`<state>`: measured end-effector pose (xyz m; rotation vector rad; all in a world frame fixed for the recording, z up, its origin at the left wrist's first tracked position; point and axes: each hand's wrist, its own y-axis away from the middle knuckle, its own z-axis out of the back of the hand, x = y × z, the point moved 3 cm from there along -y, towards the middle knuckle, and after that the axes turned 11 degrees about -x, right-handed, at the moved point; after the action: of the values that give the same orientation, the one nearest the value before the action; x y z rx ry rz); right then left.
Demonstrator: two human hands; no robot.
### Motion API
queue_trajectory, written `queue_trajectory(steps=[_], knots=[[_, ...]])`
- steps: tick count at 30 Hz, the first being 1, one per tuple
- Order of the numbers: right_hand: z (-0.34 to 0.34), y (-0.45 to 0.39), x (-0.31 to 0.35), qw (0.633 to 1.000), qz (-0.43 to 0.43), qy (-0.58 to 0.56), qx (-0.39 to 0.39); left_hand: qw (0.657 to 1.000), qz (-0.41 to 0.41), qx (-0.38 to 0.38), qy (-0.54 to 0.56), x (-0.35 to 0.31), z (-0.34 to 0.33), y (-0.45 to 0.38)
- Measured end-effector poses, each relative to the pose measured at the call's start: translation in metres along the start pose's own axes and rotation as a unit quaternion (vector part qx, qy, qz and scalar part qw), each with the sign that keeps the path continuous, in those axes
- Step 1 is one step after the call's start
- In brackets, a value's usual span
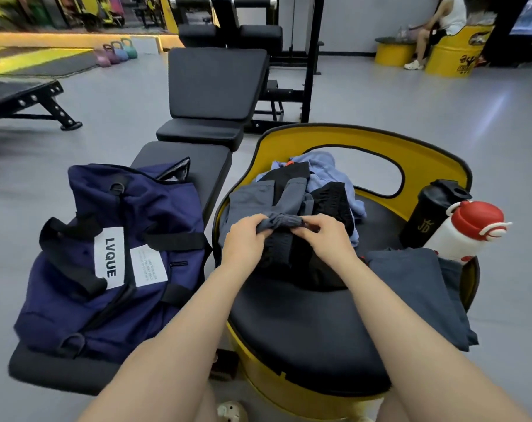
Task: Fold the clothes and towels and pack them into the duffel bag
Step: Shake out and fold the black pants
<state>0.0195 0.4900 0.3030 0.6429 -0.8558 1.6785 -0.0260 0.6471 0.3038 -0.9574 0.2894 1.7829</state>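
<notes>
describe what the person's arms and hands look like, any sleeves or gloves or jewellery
Both arms are bare from where they enter the view to the wrist, with no sleeves showing. The left hand and right hand wear no gloves, and no watch, rings or wristbands are visible.

Premises: a gym. Evidence: a black padded adjustable weight bench (216, 86) with a steel machine frame (313, 56) behind it, a row of coloured kettlebells (117, 53) beside a yellow-edged mat area, and grey rubber-type flooring (441, 105) throughout. Yellow drum seats (450, 56) stand along the far wall, one occupied by a seated person (441, 22) in sportswear.
</notes>
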Motion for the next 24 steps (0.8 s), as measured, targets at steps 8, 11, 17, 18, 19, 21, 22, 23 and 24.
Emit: queue_trajectory(steps=[8, 11, 17, 18, 19, 21, 22, 23, 24], knots=[[0.052, -0.022, 0.100, 0.999, 0.034, -0.002, -0.023, 0.997, -0.066, 0.001, 0.044, -0.066, 0.069, -0.017], [0.078, -0.030, 0.139, 0.998, 0.045, -0.016, -0.049, 0.994, -0.073, -0.034, 0.075, -0.093, 0.099, -0.027], [0.131, -0.049, 0.208, 0.996, 0.041, -0.004, -0.082, 0.984, -0.126, -0.077, 0.102, -0.153, 0.147, -0.043], [0.139, -0.050, 0.219, 0.995, 0.039, -0.009, -0.089, 0.983, -0.132, -0.071, 0.102, -0.162, 0.154, -0.044], [0.148, -0.051, 0.230, 0.994, 0.038, -0.012, -0.097, 0.983, -0.138, -0.067, 0.104, -0.171, 0.161, -0.046], [0.165, -0.052, 0.249, 0.993, 0.039, -0.013, -0.111, 0.980, -0.154, -0.053, 0.113, -0.190, 0.176, -0.047], [0.173, -0.052, 0.258, 0.992, 0.042, -0.010, -0.116, 0.977, -0.167, -0.035, 0.125, -0.200, 0.183, -0.046], [0.182, -0.052, 0.267, 0.992, 0.044, -0.007, -0.122, 0.973, -0.181, -0.008, 0.143, -0.210, 0.189, -0.046], [0.190, -0.050, 0.275, 0.991, 0.047, -0.006, -0.128, 0.968, -0.192, 0.020, 0.159, -0.220, 0.196, -0.043]])
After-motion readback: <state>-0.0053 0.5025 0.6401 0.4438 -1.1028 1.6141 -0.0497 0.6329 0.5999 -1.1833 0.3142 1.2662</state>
